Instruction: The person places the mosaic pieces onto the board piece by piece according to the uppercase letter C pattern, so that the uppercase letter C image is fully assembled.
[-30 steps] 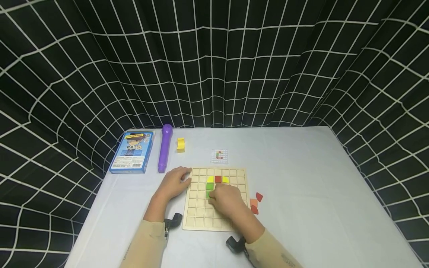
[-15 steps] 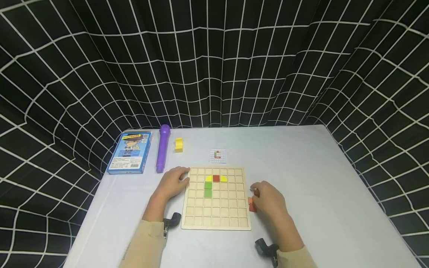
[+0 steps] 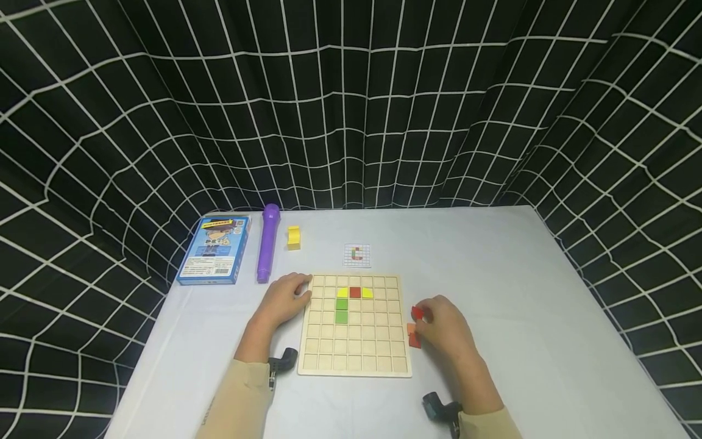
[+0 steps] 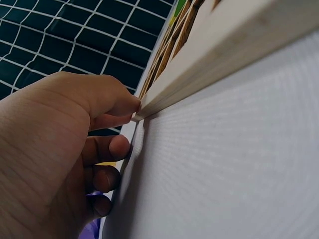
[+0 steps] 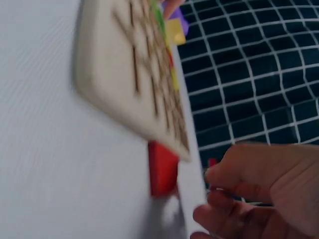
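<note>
A wooden grid board (image 3: 361, 362) lies on the table. Yellow tiles (image 3: 367, 293), a red square tile (image 3: 355, 292) and green tiles (image 3: 342, 317) sit in its cells. My left hand (image 3: 282, 300) holds the board at its upper left corner; in the left wrist view the thumb touches the corner and the other fingers curl loosely below. Right of the board, my right hand (image 3: 443, 326) pinches a small red tile (image 3: 417, 313) just off its edge. Beside the board lie an orange tile (image 3: 411, 329) and another red tile (image 3: 415, 341), which stands out red in the right wrist view.
A small pattern card (image 3: 357, 255) lies behind the board. To the back left are a blue box (image 3: 214, 250), a purple stick-shaped object (image 3: 267, 244) and a yellow block (image 3: 294, 238). A black cloth with white grid lines (image 3: 351, 122) hangs around the table.
My right hand has left the green tile on the board, moved right to the loose tiles, and now pinches a red one. The left hand stays at the board's corner.
</note>
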Available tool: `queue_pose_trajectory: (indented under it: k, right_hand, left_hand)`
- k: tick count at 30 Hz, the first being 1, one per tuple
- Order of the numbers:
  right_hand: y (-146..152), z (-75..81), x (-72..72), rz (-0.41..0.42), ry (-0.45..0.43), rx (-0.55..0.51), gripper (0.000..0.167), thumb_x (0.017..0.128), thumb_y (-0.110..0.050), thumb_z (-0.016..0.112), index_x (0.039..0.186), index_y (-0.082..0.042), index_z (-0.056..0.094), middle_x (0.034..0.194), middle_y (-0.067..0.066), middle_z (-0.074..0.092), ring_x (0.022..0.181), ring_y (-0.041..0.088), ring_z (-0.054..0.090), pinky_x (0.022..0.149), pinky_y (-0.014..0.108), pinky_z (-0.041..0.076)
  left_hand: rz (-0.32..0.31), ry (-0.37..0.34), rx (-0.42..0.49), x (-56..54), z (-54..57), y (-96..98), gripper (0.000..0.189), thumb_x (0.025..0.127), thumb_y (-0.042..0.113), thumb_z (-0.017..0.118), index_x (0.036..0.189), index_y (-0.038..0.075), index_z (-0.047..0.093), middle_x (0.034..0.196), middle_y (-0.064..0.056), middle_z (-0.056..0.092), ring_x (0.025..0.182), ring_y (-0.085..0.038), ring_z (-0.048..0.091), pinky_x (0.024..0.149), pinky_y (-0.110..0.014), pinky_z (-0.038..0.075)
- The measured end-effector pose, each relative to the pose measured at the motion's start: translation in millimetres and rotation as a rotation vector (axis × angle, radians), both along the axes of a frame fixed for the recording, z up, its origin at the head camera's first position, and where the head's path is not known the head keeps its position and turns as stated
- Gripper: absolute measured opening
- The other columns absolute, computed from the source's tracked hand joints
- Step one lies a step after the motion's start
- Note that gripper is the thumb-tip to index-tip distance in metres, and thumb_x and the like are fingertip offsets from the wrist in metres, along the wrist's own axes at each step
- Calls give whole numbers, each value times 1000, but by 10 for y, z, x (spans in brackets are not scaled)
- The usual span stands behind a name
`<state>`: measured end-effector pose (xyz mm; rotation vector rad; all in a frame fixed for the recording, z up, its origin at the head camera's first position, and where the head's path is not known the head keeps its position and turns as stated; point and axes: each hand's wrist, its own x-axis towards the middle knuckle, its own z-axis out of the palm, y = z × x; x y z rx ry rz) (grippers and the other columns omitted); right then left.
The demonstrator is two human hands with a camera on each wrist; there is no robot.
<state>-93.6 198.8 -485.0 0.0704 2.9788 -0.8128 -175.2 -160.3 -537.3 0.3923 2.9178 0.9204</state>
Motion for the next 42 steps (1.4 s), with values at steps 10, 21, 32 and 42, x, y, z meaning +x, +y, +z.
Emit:
queue_pose_trajectory:
  k: [10, 21, 32, 42]
  right_hand:
    - [-384, 164, 7, 171, 133, -173, 26, 81, -7, 79, 107, -7, 78, 99, 0, 65, 70, 15, 50, 61, 30, 43]
    - [-895, -29, 151, 403, 174, -136, 17, 82, -15, 84, 98, -17, 79, 95, -9, 71, 69, 5, 54, 63, 26, 47]
    - [-1152, -250, 186, 432, 337, 51, 9, 81, -12, 82, 89, -14, 82, 91, -8, 66, 77, 8, 65, 65, 25, 52]
    - [-1129, -198, 214, 460, 318, 85, 21, 87, -21, 82, 106, -14, 83, 82, -8, 54, 60, 3, 45, 51, 20, 37]
  left_hand:
    - [8, -4, -1, -10, 3, 11, 45, 96, 27, 68, 138, 12, 64, 82, 4, 50, 76, -14, 47, 71, -35, 41]
    - [15, -19, 3, 7, 29, 14, 45, 96, 27, 69, 139, 11, 64, 82, 4, 50, 75, -14, 46, 71, -35, 41]
    - [3, 1, 4, 4, 3, 7, 46, 96, 27, 68, 139, 11, 64, 81, 4, 50, 74, -14, 45, 70, -35, 40]
    - [8, 4, 0, 6, 9, 16, 45, 97, 27, 68, 138, 11, 64, 82, 4, 50, 75, -14, 46, 72, -35, 41]
